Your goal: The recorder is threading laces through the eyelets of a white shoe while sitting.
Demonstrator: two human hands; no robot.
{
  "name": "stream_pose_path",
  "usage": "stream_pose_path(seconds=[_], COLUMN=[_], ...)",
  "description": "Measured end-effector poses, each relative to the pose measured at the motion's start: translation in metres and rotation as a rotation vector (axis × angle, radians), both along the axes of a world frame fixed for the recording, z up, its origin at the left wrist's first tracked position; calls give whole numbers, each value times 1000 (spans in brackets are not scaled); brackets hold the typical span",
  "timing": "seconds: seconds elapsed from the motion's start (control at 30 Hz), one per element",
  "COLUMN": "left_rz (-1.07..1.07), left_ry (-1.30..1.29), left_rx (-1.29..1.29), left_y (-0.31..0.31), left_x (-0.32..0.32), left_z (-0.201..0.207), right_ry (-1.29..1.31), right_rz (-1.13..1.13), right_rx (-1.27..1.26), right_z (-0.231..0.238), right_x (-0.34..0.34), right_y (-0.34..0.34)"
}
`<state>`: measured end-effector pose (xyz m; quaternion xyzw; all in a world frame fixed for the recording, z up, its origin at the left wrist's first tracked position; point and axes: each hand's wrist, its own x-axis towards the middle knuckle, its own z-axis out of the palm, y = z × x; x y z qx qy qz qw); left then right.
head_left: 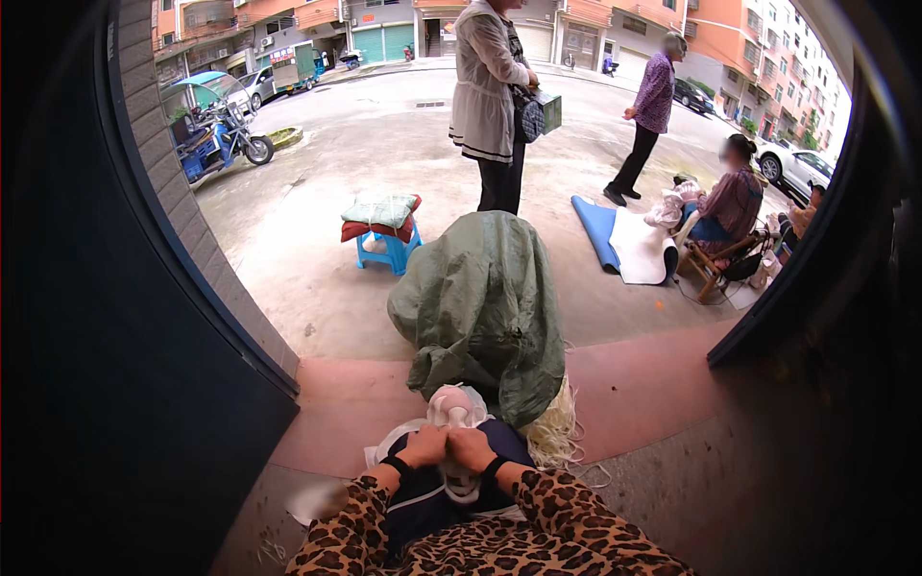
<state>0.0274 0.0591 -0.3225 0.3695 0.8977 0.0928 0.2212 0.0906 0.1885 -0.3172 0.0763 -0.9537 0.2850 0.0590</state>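
Observation:
A pale pink and white shoe [459,408] lies over my lap, its rounded toe pointing away from me and its opening toward me. My left hand [424,446] and my right hand [470,448] meet over its middle, fingers closed and pinching there. Whether a lace is between the fingertips is too small to tell. More white material [386,446] sticks out under my left hand. Right of my knees hangs a bundle of long cream-white laces [555,432]. Just beyond the shoe stands a bulky heap under a green woven sheet [485,298].
A blue stool [389,252] with tied cushions stands ahead left. Dark door panels [144,317] flank me. One person [488,86] stands past the heap, another [653,96] farther right. A seated person [732,197] is beside a blue and white sheet [639,248]. A blue three-wheeler [216,134] is parked left.

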Motion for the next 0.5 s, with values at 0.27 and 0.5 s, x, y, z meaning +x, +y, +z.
stream_pose_path(seconds=[0.27, 0.5], left_rz=[89, 205], left_ry=[-6, 143], left_rx=[167, 337], left_y=[-1, -3], left_x=[3, 25], left_z=[3, -6], right_ry=[12, -106], right_rz=[68, 49], right_rx=[105, 187], right_z=[-14, -4], right_x=[0, 3], right_y=[-2, 3])
